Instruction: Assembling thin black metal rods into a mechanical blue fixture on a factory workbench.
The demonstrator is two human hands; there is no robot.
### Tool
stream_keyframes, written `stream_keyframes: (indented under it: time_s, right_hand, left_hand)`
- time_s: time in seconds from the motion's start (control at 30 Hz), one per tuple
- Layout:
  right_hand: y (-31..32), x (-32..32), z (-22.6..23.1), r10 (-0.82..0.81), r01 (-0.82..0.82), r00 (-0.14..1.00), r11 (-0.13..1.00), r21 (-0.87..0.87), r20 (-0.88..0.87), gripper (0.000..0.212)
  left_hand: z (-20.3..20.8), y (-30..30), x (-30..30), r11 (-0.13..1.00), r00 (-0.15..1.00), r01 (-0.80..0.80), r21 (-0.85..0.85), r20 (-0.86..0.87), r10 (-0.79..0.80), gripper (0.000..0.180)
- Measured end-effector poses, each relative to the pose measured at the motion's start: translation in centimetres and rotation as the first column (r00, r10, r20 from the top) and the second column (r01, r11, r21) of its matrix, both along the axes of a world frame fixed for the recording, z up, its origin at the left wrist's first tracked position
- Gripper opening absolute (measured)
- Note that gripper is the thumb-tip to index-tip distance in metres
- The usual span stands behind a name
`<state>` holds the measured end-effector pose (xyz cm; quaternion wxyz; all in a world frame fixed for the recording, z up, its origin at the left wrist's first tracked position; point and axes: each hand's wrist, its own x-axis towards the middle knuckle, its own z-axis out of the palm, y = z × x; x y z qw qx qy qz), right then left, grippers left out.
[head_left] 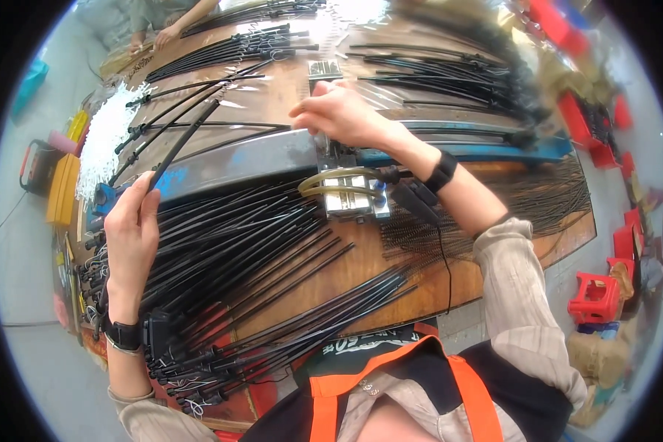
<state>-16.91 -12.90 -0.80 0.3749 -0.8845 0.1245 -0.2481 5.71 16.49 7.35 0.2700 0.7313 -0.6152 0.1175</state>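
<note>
My left hand (132,225) is closed at the left end of a metal rail (247,158), gripping a black rod (188,140) between thumb and fingers. The rod slants up and away to the right, over the rail. My right hand (342,114) hovers above the middle of the rail with its fingers bent together; anything between them is too small to make out. Just below it sits a metal clamp-like fixture (348,193) with yellowish tubes (335,177) looped over it. A black box with a cable (416,202) hangs beside the right wrist.
Bundles of black rods (221,243) cover the near left of the wooden table (457,287). Thin dark spring-like rods (486,214) lie at right. A white heap (110,140) stands far left. Another person's hand (168,35) is at top left. Red stools (595,298) stand right.
</note>
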Motion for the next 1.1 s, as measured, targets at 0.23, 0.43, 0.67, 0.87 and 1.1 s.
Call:
stream_keyframes:
  time_s: [0.23, 0.43, 0.67, 0.87, 1.1]
  right_hand:
    - [-2.0, -3.6, -0.2, -0.184, 0.237, 0.970, 0.558, -0.795, 0.160, 0.006]
    - [-7.2, -23.1, -1.0, -0.547, 0.380, 0.831, 0.425, -0.821, 0.101, 0.017]
    - [-10.1, -30.8, -2.9, -0.614, 0.492, 0.769, 0.392, -0.777, 0.177, 0.005]
    - [-10.3, -30.4, -4.6, -0.644, 0.571, 0.742, 0.461, -0.680, 0.186, 0.009]
    - [-9.9, -29.7, -4.9, -0.647, 0.587, 0.734, 0.451, -0.673, 0.206, 0.009]
  left_hand:
    - [-0.7, -0.2, 2.1, 0.999, 0.999, -0.046, 0.021, 0.029, 0.045, 0.023]
    - [-2.5, -2.2, 3.0, 0.967, 0.986, 0.047, 0.250, 0.143, -0.085, 0.020]
    - [-6.8, -15.4, -5.4, 0.887, 0.912, 0.397, 0.234, 0.008, -0.410, 0.015]
    - [-7.3, -15.5, -4.2, 0.896, 0.947, 0.306, 0.322, -0.004, -0.322, 0.022]
    - [-8.2, -16.6, -4.7, 0.873, 0.922, 0.386, 0.299, -0.103, -0.372, 0.023]
